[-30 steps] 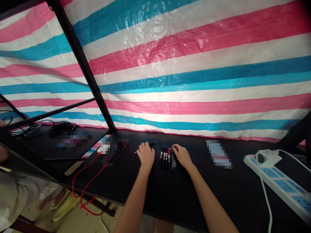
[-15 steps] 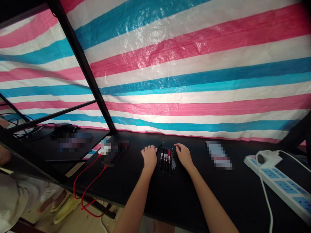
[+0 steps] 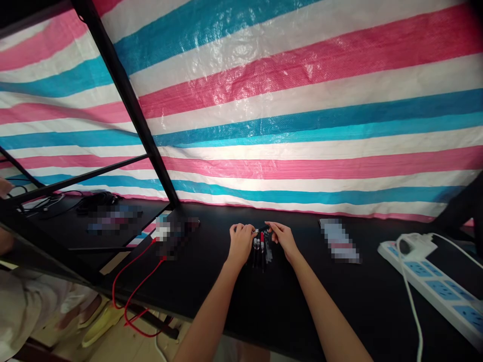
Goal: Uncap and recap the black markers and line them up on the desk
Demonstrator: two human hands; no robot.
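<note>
My left hand (image 3: 240, 245) is closed on one end of a black pen (image 3: 263, 229), which lies almost level. Across from it, my right hand (image 3: 284, 240) has its thumb and fingertips closed at the pen's other end. The exact grip of these fingertips is small and partly hidden. Just below the held pen, several pens (image 3: 258, 246) lie side by side on the black desk, dark with white bands, one with a red part (image 3: 262, 236). Thin clear-looking pieces (image 3: 268, 251) lie at the row's right end.
A blurred-out flat object (image 3: 340, 241) lies to the right, before a white power strip (image 3: 430, 281) with a cable. On the left are red cables (image 3: 126, 306) and a black metal frame (image 3: 128, 100). A striped tarp (image 3: 283, 125) hangs behind the desk (image 3: 279, 311). A person's leg shows lower left.
My left hand has moved right, carrying the pen over the row. My right hand's fingers have come to the pen's free end; before, they were apart from it.
</note>
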